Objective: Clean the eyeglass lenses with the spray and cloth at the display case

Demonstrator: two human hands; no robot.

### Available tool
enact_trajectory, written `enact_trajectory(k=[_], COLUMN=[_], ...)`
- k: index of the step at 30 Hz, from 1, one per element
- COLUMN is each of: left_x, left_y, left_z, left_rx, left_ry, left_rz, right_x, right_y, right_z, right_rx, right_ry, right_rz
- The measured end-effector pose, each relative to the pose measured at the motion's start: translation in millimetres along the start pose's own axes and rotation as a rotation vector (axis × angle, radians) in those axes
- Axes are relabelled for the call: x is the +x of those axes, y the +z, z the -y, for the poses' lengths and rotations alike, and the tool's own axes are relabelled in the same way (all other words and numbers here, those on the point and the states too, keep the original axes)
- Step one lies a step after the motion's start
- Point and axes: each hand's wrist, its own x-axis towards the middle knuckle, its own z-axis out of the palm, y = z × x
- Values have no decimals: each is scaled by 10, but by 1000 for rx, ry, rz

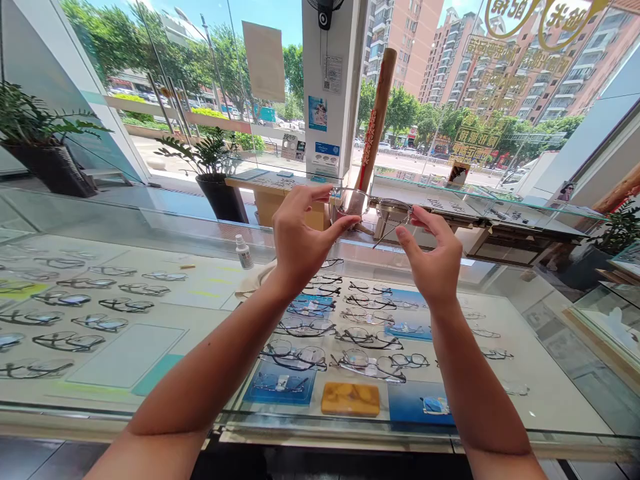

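Note:
A pair of thin-rimmed eyeglasses (373, 200) is held up in the air between my two hands, above the glass display counter. My left hand (305, 230) pinches the left end of the frame, thumb below and fingers above. On the other side, my right hand (434, 250) grips the right end near the hinge with thumb and fingers. One temple arm hangs down at a slant between the hands. Under my left hand lies a pale cloth (254, 280), partly hidden by my forearm. Beside it stands a small white bottle (243, 252).
Several rows of eyeglasses (367, 338) lie in the glass display counter (543, 347) below my arms. A yellow-brown case (350, 399) is near its front edge. Farther off are potted plants (217, 167), a wooden post (376, 120) and another display counter (520, 230) by the windows.

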Motion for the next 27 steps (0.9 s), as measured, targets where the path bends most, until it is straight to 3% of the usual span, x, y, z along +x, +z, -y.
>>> enact_trajectory(k=[14, 27], left_x=[-1, -14], left_y=[11, 62], left_z=[18, 110], left_rx=[-20, -137], left_ry=[11, -158], left_rz=[16, 110], right_x=[1, 5], right_y=[-11, -30], right_z=[31, 92], right_rx=[-10, -47], right_ry=[3, -58], right_rz=[-13, -67])
